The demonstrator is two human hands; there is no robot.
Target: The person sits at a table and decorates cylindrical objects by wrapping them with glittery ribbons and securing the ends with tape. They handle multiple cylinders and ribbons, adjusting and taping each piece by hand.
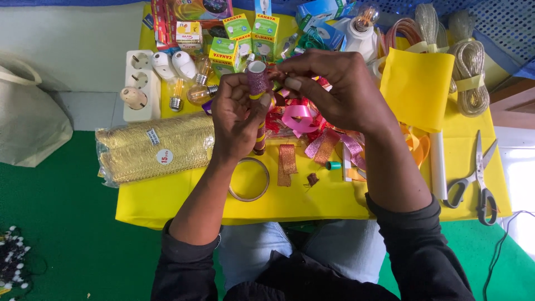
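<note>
Two hands over the table's middle: left hand (237, 114) clamped on a small purple glitter ribbon spool (257, 78), cylindrical, upright; right hand (334, 89) pinched at its top edge. Below: crinkly ribbon scraps (304, 120), flat tape ring (249, 179). Steel scissors (475, 181) near right edge. Yellow table (312, 200) front strip bare.

Scissors (477, 177), gold mesh bundle (153, 147), bulbs (179, 83), yellow paper sheet (416, 86).

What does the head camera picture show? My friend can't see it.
A person's left hand holds up a small purple glitter roll while the right hand pinches at its top, above a yellow table crowded with ribbons, light bulbs and scissors.
</note>
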